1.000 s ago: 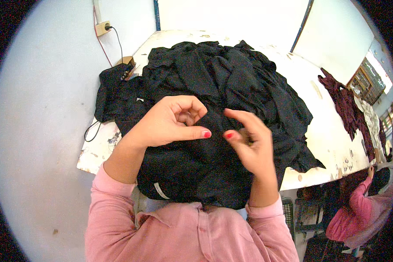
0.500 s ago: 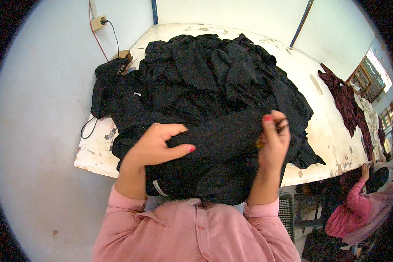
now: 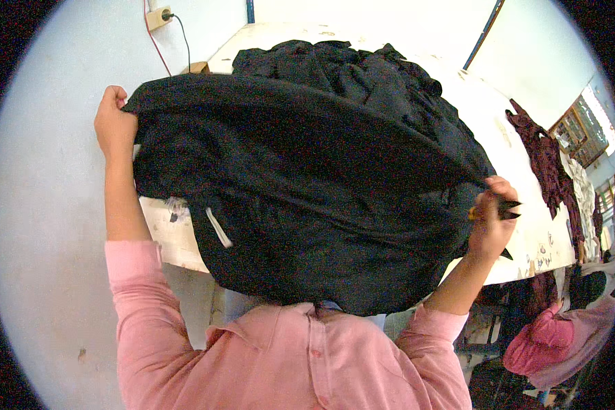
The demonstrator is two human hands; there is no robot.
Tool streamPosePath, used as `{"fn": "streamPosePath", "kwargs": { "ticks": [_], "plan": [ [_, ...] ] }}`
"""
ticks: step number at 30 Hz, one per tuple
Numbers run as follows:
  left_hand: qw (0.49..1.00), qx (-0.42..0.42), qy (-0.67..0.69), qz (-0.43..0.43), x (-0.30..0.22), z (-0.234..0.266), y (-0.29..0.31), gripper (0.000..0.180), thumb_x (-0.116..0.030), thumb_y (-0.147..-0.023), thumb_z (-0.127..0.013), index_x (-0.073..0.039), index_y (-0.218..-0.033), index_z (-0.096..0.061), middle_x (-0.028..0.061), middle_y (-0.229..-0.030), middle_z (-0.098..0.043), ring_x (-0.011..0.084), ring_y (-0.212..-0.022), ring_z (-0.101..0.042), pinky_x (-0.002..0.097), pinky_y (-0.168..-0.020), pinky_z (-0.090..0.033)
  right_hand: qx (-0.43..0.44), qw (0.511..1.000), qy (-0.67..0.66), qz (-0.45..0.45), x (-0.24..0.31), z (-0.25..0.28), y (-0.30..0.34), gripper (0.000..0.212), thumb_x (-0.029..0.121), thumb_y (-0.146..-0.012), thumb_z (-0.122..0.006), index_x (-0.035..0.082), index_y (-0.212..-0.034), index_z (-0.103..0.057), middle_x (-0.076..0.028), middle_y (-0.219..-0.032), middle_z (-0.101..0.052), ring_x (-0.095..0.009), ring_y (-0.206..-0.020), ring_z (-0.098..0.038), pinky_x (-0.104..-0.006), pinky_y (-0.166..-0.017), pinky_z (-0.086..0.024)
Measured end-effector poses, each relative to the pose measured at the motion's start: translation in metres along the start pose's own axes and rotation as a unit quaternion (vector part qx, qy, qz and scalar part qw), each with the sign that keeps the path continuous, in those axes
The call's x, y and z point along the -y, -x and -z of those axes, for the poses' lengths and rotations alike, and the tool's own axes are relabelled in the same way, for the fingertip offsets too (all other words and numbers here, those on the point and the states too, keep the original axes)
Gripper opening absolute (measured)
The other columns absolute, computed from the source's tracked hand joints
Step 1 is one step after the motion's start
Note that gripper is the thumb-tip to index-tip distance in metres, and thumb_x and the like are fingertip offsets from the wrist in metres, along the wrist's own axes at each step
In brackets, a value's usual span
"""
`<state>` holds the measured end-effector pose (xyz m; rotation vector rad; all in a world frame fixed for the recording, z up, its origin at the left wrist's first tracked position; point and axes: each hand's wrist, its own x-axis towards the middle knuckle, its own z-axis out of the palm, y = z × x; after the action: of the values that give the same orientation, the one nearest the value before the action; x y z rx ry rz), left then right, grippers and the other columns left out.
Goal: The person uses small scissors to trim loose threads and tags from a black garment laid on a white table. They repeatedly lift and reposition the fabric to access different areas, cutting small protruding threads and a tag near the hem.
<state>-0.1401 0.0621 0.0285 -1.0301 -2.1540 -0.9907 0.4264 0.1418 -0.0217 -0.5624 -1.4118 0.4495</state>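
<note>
A wide piece of black cloth (image 3: 301,164) is stretched between my hands, its upper edge sloping down to the right. My left hand (image 3: 116,126) is closed on its upper left corner, beside the wall. At the right end my right hand (image 3: 493,219) is closed round the cloth's edge. A small yellow thing (image 3: 472,213) shows at that palm, and two dark points (image 3: 510,209) stick out past the fingers; whether they are one tool I cannot tell. A white label-like strip (image 3: 219,227) lies on the cloth's lower left part. The cloth's near edge hangs against my body.
More black cloth (image 3: 335,68) is heaped behind on the worn white table (image 3: 519,263). Dark maroon cloth (image 3: 540,154) and white cloth (image 3: 582,198) lie to the right. A socket with a plug (image 3: 159,17) is on the left wall. Another person in pink (image 3: 543,342) is at lower right.
My hands have moved apart: the left up and left to the cloth's corner, the right outward to the right. The cloth between them has been pulled wide and covers more of the heap.
</note>
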Motion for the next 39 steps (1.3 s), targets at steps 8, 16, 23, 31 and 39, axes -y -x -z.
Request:
{"fn": "streamPosePath", "kwargs": {
  "ticks": [8,16,23,31,39],
  "plan": [
    [0.753,0.344,0.56,0.036,-0.082,0.025,0.169,0.017,-0.008,-0.081,-0.067,-0.006,-0.097,-0.062,0.002,-0.084,-0.062,0.0128,-0.073,-0.059,0.0259,-0.065,-0.049,0.191,0.973,0.114,-0.068,-0.002,-0.046,0.07,0.034,-0.016,-0.062,-0.053,0.007,-0.083,-0.065,-0.004,-0.078,-0.054,-0.016,-0.072,-0.052,-0.0255,-0.061,-0.04],
    [0.26,0.59,0.652,0.4,-0.161,-0.024,0.248,0.037,-0.041,-0.096,-0.053,-0.006,-0.103,-0.061,0.0085,-0.097,-0.065,0.0133,-0.086,-0.065,0.0293,-0.067,-0.057,0.279,0.951,0.075,-0.107,0.023,-0.032,0.064,0.025,-0.01,-0.066,-0.056,0.004,-0.084,-0.065,-0.006,-0.075,-0.058,-0.018,-0.07,-0.054,-0.0273,-0.062,-0.041],
    [0.444,0.514,0.643,0.354,-0.163,-0.015,0.248,0.033,-0.033,-0.091,-0.065,-0.003,-0.078,-0.063,0.0077,-0.082,-0.063,0.0146,-0.072,-0.062,0.027,-0.066,-0.056,0.269,0.872,0.382,-0.142,0.022,-0.002,0.069,0.04,0.0,-0.081,-0.061,0.0,-0.12,-0.054,-0.018,-0.096,-0.058,-0.032,-0.088,-0.059,-0.0348,-0.081,-0.047],
    [0.458,0.5,0.655,0.332,-0.154,-0.007,0.255,0.031,-0.028,-0.094,-0.061,0.002,-0.084,-0.063,0.0074,-0.08,-0.064,0.0164,-0.078,-0.064,0.0336,-0.075,-0.057,0.396,0.89,0.209,-0.082,0.055,-0.083,0.08,0.057,0.004,-0.076,-0.071,0.005,-0.131,-0.054,-0.012,-0.088,-0.061,-0.025,-0.074,-0.058,-0.0296,-0.07,-0.048],
    [0.553,0.488,0.631,0.242,-0.147,0.002,0.248,0.019,-0.018,-0.093,-0.062,0.001,-0.094,-0.062,0.0078,-0.087,-0.066,0.0182,-0.081,-0.067,0.0315,-0.073,-0.057,0.346,0.891,0.281,0.082,0.04,-0.096,0.085,0.051,0.007,-0.072,-0.074,0.004,-0.121,-0.062,-0.012,-0.096,-0.067,-0.025,-0.069,-0.059,-0.0333,-0.063,-0.048]
  ]
}}
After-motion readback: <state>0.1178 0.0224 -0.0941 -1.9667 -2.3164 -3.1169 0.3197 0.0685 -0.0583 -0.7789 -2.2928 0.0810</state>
